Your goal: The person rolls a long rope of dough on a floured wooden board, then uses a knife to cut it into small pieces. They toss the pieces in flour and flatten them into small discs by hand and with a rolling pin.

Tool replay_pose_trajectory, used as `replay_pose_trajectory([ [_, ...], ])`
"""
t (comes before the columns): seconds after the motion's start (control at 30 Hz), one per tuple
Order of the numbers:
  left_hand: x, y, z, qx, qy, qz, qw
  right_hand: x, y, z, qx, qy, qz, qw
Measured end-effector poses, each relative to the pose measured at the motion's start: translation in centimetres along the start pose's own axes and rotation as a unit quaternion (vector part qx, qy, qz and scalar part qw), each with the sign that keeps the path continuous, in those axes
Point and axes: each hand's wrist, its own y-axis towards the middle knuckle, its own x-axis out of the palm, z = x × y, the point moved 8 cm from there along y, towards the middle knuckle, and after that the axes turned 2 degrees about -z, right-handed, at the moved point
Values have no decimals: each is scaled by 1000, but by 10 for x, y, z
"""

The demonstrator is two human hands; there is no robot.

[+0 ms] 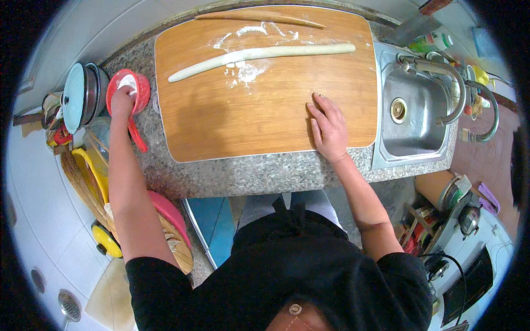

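Observation:
My left hand [122, 102] reaches down into a red plastic scoop [143, 93] of white flour [127, 81] on the left of the counter. Its fingertips are in the flour and partly hidden, so their grip does not show. My right hand [329, 126] rests on the near right part of a wooden board [265, 120], fingers a little apart, holding nothing. A long rope of dough [269, 53] lies across the upper half of the board. Loose flour [248, 72] is scattered just below it. Behind the dough lies a tapered wooden rolling pin [265, 16].
To the right of the board is a steel sink [414, 138] with a curved faucet [457, 91]. Lidded pots [74, 98] stand against the left wall. A yellow basket [89, 165] and a pink basin [169, 211] sit below my left arm. The granite counter [248, 176] ends before my waist.

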Motion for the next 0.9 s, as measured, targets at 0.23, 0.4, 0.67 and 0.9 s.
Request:
replay_pose_trajectory([
  [0.23, -76, -65, 151, -67, -328, 101, 937, -4, -2, 4, 10, -3, 9, 1000],
  [0.4, -54, -102, 361, 263, -367, 70, 889, -4, 0, 1, 12, -2, 4, 1000],
  [0.67, 15, -56, 416, 247, -26, 7, 969, -8, -6, 7, 20, 15, 36, 999],
  [0.9, 20, -128, 539, 333, -111, 28, 936, -14, -15, 22, 33, 89, 99, 991],
])
